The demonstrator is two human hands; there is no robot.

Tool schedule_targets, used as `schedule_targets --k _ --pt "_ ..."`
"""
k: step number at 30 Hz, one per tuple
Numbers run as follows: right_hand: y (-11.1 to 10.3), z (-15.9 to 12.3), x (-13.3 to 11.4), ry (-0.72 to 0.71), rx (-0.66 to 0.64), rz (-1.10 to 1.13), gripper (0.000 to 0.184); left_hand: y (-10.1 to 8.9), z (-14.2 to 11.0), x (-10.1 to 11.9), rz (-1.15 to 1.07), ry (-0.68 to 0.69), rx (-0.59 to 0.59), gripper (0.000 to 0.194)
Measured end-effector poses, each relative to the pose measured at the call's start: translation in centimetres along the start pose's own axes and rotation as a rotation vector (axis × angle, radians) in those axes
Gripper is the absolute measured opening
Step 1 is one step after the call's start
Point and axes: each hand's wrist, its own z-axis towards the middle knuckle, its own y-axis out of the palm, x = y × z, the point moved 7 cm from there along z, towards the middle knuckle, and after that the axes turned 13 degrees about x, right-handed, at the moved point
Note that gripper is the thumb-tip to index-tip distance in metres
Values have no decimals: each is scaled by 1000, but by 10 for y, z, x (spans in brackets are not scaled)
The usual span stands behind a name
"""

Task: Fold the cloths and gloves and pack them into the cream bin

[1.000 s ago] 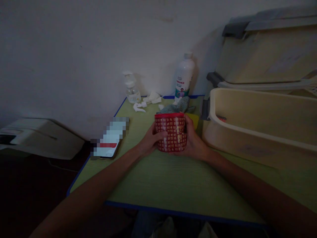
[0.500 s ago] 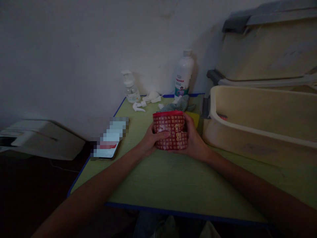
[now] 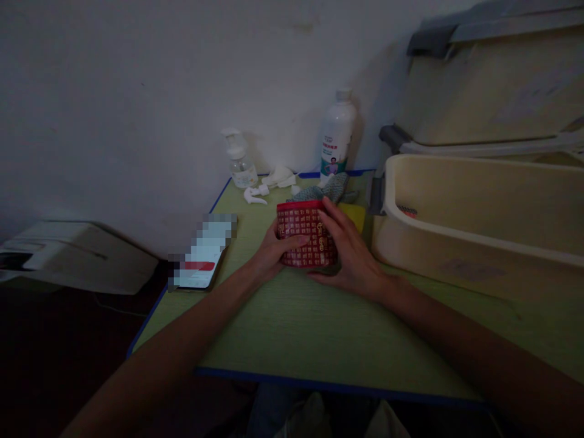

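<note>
A red canister (image 3: 302, 240) printed with gold characters is upright between my hands over the green tabletop. My left hand (image 3: 276, 249) grips its left side, thumb laid across the front and fingers hidden behind. Around the right side curves my right hand (image 3: 353, 255), its fingers on the upper right edge and front, its thumb low near the base. Part of the gold lettering is covered by these fingers. Just behind the canister lie a grey-green patterned cloth (image 3: 338, 185) and a yellow item (image 3: 353, 216).
A large cream storage bin (image 3: 479, 255) stands on the right of the green table (image 3: 274, 328). At the back are a white bottle (image 3: 336, 137), a pump bottle (image 3: 241, 167) and white spray heads (image 3: 279, 177). A phone (image 3: 205, 255) lies at the left edge.
The canister has shifted slightly left and turned, its large gold characters now further left. My right hand's fingers have come from behind the right side onto the top edge and front.
</note>
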Motion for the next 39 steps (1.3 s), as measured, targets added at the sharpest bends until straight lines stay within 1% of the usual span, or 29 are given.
schedule_targets --k 3,5,7,11,13,16,20,23,26,31,35,39 --pt "5 -3 -4 -26 -59 -34 115 2 -3 -2 28 1 -33 58" --pt "6 -3 -5 -24 -57 -45 116 5 -7 -6 35 -35 -92 62" --pt "5 -2 -6 -30 -32 -42 112 9 -9 -10 1 -85 -161 61" --pt "0 0 -7 -36 33 -13 105 11 -10 -15 -122 -208 -248 41" --pt "-1 1 -8 -31 39 -5 105 11 -10 -18 -169 -284 -263 40" --pt "0 0 -10 -28 24 0 107 8 -10 -24 -221 -368 -261 46" --pt "9 -4 -8 5 -51 -12 113 5 -11 -30 -263 -413 -259 55" --pt "14 -6 -5 25 -104 -59 116 4 -10 -29 -280 -401 -267 57" --pt "16 -7 -2 44 -124 -107 118 4 -8 -26 -245 -352 -258 58" --pt "20 -11 8 114 -146 -119 118 3 -3 -21 -141 -227 -187 60" --pt "20 -12 13 160 -154 -65 107 2 0 -15 -127 -137 -113 59" --pt "10 -8 9 202 -51 -37 89 1 2 -6 -174 -60 -4 59"
